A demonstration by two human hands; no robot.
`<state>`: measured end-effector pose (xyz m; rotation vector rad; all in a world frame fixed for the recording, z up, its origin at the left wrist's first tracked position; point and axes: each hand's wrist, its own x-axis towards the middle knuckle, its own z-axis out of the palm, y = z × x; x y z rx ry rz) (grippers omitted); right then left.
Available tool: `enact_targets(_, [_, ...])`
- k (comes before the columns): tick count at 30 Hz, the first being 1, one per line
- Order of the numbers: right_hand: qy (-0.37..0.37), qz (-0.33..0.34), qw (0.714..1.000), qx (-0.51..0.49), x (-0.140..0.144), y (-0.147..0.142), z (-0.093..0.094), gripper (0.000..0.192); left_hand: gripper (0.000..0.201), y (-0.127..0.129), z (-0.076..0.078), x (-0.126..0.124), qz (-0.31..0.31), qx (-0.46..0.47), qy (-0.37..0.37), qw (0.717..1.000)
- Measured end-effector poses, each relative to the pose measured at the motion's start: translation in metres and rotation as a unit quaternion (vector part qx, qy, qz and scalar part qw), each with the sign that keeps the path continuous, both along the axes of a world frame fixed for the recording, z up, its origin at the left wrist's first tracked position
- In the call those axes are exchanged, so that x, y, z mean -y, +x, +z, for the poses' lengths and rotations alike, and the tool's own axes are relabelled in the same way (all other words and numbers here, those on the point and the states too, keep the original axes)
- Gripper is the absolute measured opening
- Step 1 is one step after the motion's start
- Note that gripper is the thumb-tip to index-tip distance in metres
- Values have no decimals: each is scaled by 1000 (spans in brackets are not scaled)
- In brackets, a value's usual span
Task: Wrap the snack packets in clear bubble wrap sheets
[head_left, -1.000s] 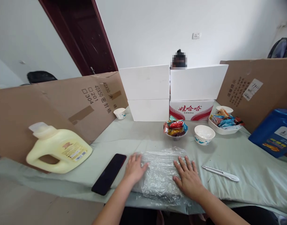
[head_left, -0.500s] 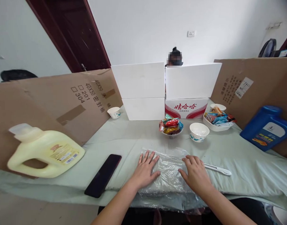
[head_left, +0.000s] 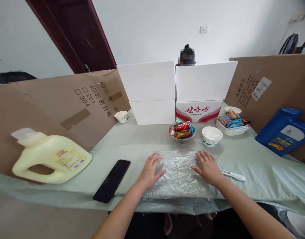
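— What's laid out, from the left?

— A yellow jug (head_left: 51, 158) on its side, then a dark phone (head_left: 112, 180). The left hand (head_left: 151, 169) lies flat, fingers spread, on a plastic-wrapped bundle (head_left: 178, 172) at the table's near edge.

— The other hand?

— The right hand (head_left: 209, 166) is flat and open on the bundle's right side. Just beside it lies a white tool (head_left: 232, 175), perhaps a knife. A blue jug (head_left: 284, 131) stands far right.

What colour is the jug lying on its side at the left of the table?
Pale yellow, with a whitish cap; the jug shows clearly in the head view.
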<state>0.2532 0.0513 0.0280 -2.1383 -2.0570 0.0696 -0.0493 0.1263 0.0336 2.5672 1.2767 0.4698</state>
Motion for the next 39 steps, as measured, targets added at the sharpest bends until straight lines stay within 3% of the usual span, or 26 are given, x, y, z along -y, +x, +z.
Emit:
enact_targets(3, [96,86,991,-43,36,18,8,50,34,-18,11,12,2,113,71,991])
enact_targets(5, [121,156,978,-64,67,27,9,49,26,-37,17,29,-10,130,98,987])
enact_targets(9, [105,276,955,-31,119,35,-8,58,20,-76,14,67,-128,27,68,989])
enact_targets(12, [110,295,949,16,129,33,-29,58,51,-92,1,81,-180,-75,27,981])
enact_targets(15, [117,290,949,28,121,27,-38,58,62,-96,-10,80,-176,-111,25,978])
enact_targets(21, [111,237,961,-93,108,14,-21,25,30,-91,-14,73,-161,-22,47,986])
enact_targets(25, [97,196,958,-187,107,12,-14,23,11,-86,-10,77,-128,-2,17,992])
enact_targets(29, [92,183,949,-240,106,10,-13,23,14,-81,-7,77,-122,21,-6,992])
enact_targets(32, [96,167,940,-281,106,10,-9,22,20,-77,0,76,-88,78,-64,991])
enact_targets(36, [87,107,926,-352,101,10,-1,27,19,-67,18,65,5,145,-199,969])
enact_targets(39, [98,41,920,-377,81,5,-1,32,16,-54,27,46,60,154,-208,964])
